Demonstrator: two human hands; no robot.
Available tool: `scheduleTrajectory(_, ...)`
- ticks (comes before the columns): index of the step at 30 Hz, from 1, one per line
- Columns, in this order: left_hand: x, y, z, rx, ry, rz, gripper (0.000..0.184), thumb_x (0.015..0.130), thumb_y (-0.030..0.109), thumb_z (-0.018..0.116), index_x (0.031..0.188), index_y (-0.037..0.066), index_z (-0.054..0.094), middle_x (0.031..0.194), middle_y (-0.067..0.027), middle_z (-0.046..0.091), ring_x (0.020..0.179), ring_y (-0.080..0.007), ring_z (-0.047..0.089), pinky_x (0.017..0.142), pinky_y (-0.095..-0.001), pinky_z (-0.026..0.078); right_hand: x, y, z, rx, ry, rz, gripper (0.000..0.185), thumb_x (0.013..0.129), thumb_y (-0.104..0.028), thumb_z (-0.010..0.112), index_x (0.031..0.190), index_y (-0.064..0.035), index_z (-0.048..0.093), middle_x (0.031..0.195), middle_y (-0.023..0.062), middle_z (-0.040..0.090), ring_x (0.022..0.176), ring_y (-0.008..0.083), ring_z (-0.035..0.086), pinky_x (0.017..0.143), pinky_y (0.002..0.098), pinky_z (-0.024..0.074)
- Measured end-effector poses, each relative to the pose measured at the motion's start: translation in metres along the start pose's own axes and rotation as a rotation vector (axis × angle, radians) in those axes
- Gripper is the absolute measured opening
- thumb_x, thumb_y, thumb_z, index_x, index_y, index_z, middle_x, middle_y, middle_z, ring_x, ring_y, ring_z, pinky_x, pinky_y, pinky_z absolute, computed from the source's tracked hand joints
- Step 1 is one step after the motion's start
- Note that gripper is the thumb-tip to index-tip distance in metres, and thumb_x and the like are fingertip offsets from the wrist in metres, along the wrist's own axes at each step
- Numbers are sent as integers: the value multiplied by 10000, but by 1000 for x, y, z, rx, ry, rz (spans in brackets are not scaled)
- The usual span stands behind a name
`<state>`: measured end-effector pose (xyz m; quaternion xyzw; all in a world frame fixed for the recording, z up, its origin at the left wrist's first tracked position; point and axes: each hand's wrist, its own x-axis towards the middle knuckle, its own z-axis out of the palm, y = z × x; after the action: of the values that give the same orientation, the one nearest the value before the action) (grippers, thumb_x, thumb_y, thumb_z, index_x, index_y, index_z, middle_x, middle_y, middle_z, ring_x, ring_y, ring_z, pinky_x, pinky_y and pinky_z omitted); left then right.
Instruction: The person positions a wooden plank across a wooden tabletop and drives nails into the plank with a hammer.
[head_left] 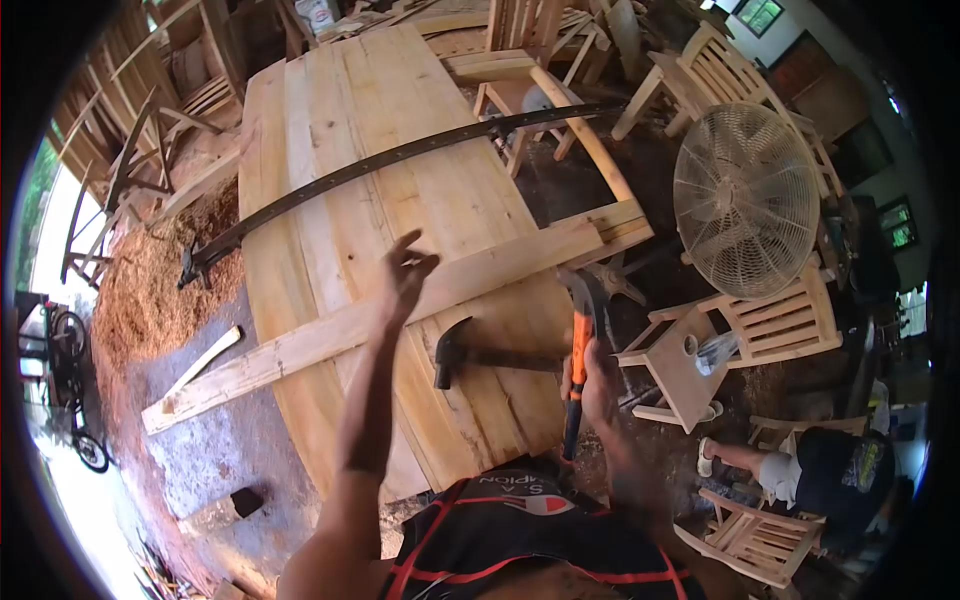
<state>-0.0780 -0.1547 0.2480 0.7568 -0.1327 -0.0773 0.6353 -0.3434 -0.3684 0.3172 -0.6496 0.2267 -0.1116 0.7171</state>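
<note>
My left hand (405, 280) hovers over a large panel of joined wooden boards (340, 110), its fingers apart and partly curled, with nothing in it. Close below it a long loose plank (470, 285) lies slantwise across the panel. My right hand (602, 385), at the panel's right edge, is closed round a hammer with an orange and black handle (580, 350), its dark metal head pointing away from me. A dark claw hammer (446, 355) is over the near boards. Its handle runs toward my right hand; whether they touch I cannot tell.
A long metal bar clamp (370, 165) spans the panel. Wood shavings (165, 290) are heaped at the left. A large fan (745, 200) and wooden chairs (785, 320) stand at the right. Another person (840, 475) is at the lower right, beside a chair.
</note>
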Motion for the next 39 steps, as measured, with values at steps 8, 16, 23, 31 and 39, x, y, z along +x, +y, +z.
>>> scheduleTrajectory(8, -83, -4, -104, 922, -319, 105, 655, 834, 367, 757, 1353, 62, 497, 810, -221, 684, 695, -389, 670, 622, -455, 521, -108, 38, -32, -62, 226, 367, 407, 1036, -431, 469, 917, -53, 563, 634, -17, 441, 506, 61, 410, 454, 225, 334)
scheduleTrajectory(16, -72, -17, -101, 842, -235, 200, 565, 815, 331, 742, 1288, 87, 552, 750, -191, 686, 682, -377, 670, 609, -476, 523, -95, 22, 20, -59, 160, 283, 391, 1050, -415, 436, 976, -45, 541, 622, -10, 453, 435, 68, 403, 403, 234, 339)
scheduleTrajectory(23, 1, -20, -118, 901, -229, 72, 405, 863, 315, 708, 1174, 78, 603, 854, -229, 699, 795, -406, 683, 696, -466, 547, -84, 10, 57, -80, 153, 158, 365, 1047, -383, 465, 1005, -34, 561, 627, -13, 451, 431, 59, 399, 394, 222, 330)
scheduleTrajectory(31, -14, -46, -132, 811, -131, 326, 411, 879, 363, 677, 1218, 148, 591, 946, -158, 714, 785, -392, 683, 674, -479, 553, -36, -98, 82, -299, 126, -545, 441, 1059, -365, 418, 1152, 58, 502, 661, 24, 486, 479, 64, 434, 436, 201, 336)
scheduleTrajectory(39, -7, -62, -128, 887, -45, 486, 400, 870, 358, 683, 1207, 162, 596, 917, -138, 720, 717, -370, 682, 626, -460, 560, 18, 57, 62, -661, 115, -79, 451, 1049, -431, 419, 972, -15, 576, 645, 5, 462, 574, 95, 447, 526, 252, 364)
